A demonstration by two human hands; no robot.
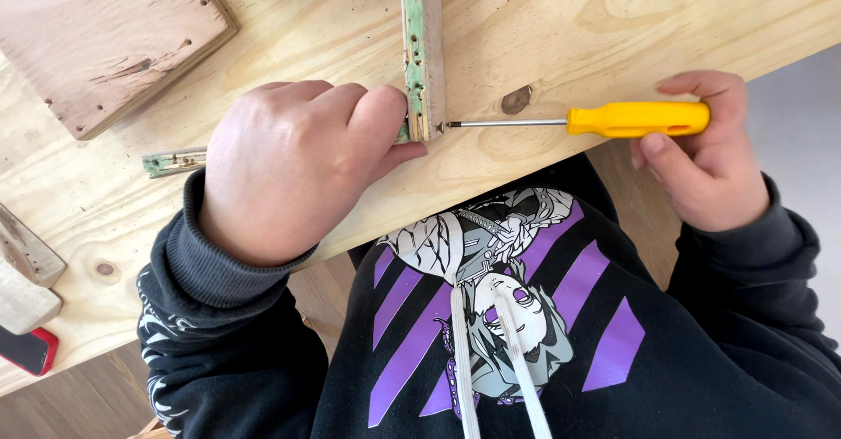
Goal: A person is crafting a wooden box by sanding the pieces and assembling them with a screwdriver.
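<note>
While one left hand [293,167] pinches one wood strip [424,49], one right hand [710,154] grips one yellow screwdriver [613,120].

Left hand [293,163]: curled into loose fist, knuckles up, thumb tip pressed forward, fingers tucked under. Wrist bent, dark sleeve cuff bunched at forearm. Right hand [705,154]: palm turned inward, fingers wrapped in grip, thumb extended along underside. Both forearms angled inward toward torso.

Glossy plastic screwdriver handle [638,118], metal shaft; rough, prob. painted wood strip [423,49].
</note>
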